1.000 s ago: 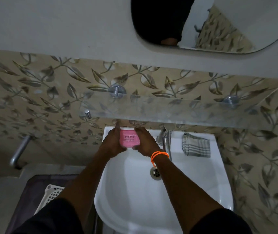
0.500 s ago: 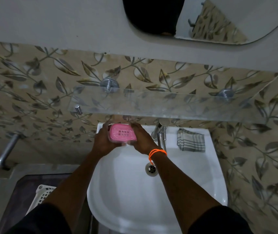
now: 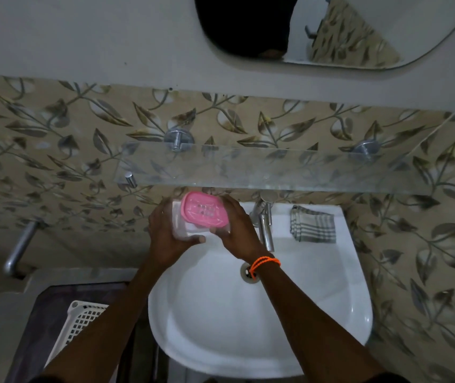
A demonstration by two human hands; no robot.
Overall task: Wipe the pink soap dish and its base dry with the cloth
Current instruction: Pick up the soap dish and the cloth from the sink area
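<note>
A pink perforated soap dish (image 3: 203, 210) rests tilted on a clear plastic base (image 3: 186, 232), both held over the back left of the white basin. My left hand (image 3: 169, 236) grips the clear base from the left, thumb along its front edge. My right hand (image 3: 238, 233), with an orange band at the wrist, holds the right end of the dish and base. The folded grey checked cloth (image 3: 313, 227) lies on the basin's back right rim, apart from both hands.
A chrome tap (image 3: 264, 222) stands between my right hand and the cloth. A glass shelf (image 3: 276, 168) juts out just above the dish. The white basin (image 3: 317, 313) has its drain (image 3: 248, 272) near my right wrist. A white lattice basket (image 3: 78, 327) sits lower left.
Both hands have lifted the soap dish up and toward the wall, close under the glass shelf. The pink dish now sits shifted right on the clear base, which shows more at the left.
</note>
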